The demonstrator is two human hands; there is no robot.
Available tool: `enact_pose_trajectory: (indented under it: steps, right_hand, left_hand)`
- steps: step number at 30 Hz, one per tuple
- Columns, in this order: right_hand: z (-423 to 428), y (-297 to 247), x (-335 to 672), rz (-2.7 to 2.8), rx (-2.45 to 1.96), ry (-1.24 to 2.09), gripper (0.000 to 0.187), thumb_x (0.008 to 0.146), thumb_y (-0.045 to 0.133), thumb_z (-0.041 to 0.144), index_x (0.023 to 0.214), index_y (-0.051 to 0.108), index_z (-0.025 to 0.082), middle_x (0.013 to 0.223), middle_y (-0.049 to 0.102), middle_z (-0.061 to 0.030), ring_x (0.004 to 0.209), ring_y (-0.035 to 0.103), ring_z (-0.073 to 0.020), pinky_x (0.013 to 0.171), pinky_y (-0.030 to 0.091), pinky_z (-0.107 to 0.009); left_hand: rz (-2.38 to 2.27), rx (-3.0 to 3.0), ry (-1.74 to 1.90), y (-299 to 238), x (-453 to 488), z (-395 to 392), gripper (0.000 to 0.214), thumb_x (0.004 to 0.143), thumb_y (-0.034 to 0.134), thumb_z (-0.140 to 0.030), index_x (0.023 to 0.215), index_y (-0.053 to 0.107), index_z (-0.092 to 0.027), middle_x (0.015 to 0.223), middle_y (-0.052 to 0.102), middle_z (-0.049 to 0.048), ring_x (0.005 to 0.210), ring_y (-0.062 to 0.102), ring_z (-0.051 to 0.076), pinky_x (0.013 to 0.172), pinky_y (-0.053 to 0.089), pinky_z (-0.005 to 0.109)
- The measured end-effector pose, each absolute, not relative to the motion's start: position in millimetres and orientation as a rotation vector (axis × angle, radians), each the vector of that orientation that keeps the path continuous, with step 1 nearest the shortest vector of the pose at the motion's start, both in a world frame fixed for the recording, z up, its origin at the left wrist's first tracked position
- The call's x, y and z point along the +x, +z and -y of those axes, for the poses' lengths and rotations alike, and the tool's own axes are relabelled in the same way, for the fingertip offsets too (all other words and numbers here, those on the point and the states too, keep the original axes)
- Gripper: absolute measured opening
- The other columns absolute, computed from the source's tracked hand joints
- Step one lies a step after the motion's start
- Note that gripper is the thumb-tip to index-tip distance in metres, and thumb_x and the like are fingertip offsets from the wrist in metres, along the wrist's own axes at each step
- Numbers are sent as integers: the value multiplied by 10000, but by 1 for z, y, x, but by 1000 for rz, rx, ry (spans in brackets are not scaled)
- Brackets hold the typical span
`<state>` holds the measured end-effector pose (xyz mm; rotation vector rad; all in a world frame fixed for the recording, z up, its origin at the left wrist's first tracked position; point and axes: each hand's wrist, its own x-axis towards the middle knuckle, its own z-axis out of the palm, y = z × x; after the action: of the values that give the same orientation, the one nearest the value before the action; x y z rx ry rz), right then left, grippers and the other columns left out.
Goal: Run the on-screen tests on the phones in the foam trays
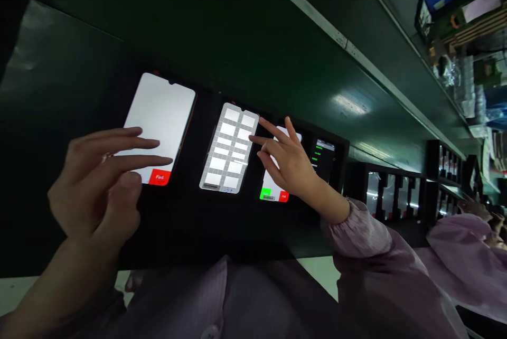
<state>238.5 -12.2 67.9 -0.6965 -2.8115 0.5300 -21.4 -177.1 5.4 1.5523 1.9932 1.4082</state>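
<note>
Several lit smartphones lie in a row in a black tray (186,223). Over the lower left of the first smartphone (162,106) is my left hand (103,180), fingers stretched apart and holding nothing; a red "Fail" box glows at that screen's bottom. A grid of white blocks fills the second smartphone (227,149). My right hand (285,159) has its fingers spread, with fingertips at that phone's right edge; whether they touch the glass I cannot tell. Beneath this hand, partly covered, is the third smartphone (271,178) with green and red boxes. A fourth smartphone (322,159) shows green text on black.
Another black tray (356,186) with several smartphones stands to the right. Beyond it a co-worker's purple sleeve (459,238) is visible. A metal strip (304,6) runs along the dark green bench. Assorted supplies (475,64) fill the upper right.
</note>
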Motion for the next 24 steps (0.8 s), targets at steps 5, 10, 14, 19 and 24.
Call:
enact_pose_trajectory:
  steps: [5,10,14,19,24]
  right_hand:
    - [1,64,230,2775,-858,445,264,1115,397,243,964,614,251,1239,835,-75,1541,554,-277,1368,289,-691]
    - [-7,62,223,2755,-879,405,263,1120,386,249,969,601,254,1235,836,-78,1539,558,-264,1379,266,-682]
    - [-11,60,214,2768,-830,433,266,1121,378,246,987,607,250,1268,825,-79,1544,551,-277,1383,245,-688]
    - [-17,57,199,2792,-725,518,301,1133,352,275,1063,640,221,1288,807,-115,1556,535,-301,1389,184,-701]
    - [-21,50,183,2821,-628,480,354,1147,318,294,1070,658,232,1243,807,-104,1545,549,-298,1383,217,-717]
  left_hand:
    - [-1784,1823,1423,-6,-40,178,294,987,521,-263,1066,803,-280,1142,765,69,1275,690,326,1090,520,556]
    - [-1936,1545,1483,13,-18,177,318,1017,468,-271,975,782,-255,1140,762,62,1299,677,314,1178,460,580]
    - [-1939,1532,1558,20,-7,173,317,991,479,-279,965,795,-281,1104,769,38,1229,704,296,1127,480,552]
    - [-1993,1368,1440,43,0,172,289,965,496,-265,938,780,-304,1118,751,36,1280,682,286,1114,486,538]
    - [-2012,1320,1425,54,4,172,275,969,495,-239,923,761,-291,1112,748,44,1273,683,273,1114,480,536]
